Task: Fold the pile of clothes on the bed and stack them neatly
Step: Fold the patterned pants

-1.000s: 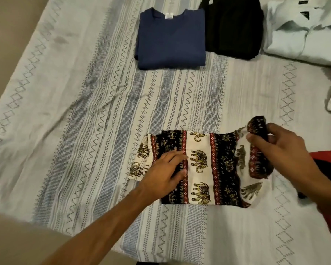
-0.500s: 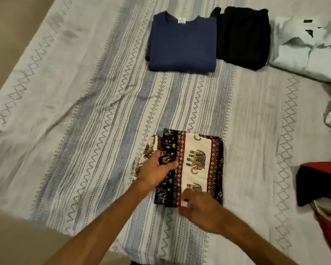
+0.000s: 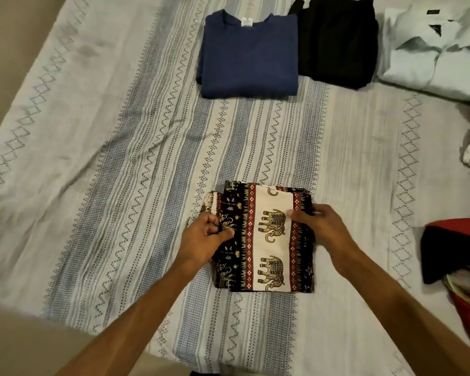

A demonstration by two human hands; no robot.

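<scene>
The left hand (image 3: 204,234) pinches the left edge of the folded elephant-print garment (image 3: 266,240), fingers curled around it; the right hand (image 3: 318,226) grips its right edge. The garment lies flat on the striped bedspread (image 3: 120,172). Beyond it, a folded navy shirt (image 3: 247,55), black garment (image 3: 337,42) and white shirt (image 3: 432,50) lie in a row.

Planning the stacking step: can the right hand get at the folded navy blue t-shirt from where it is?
Probably yes. The right hand grips the folded elephant-print garment, and only bare striped bedsheet lies between it and the navy blue t-shirt.
</scene>
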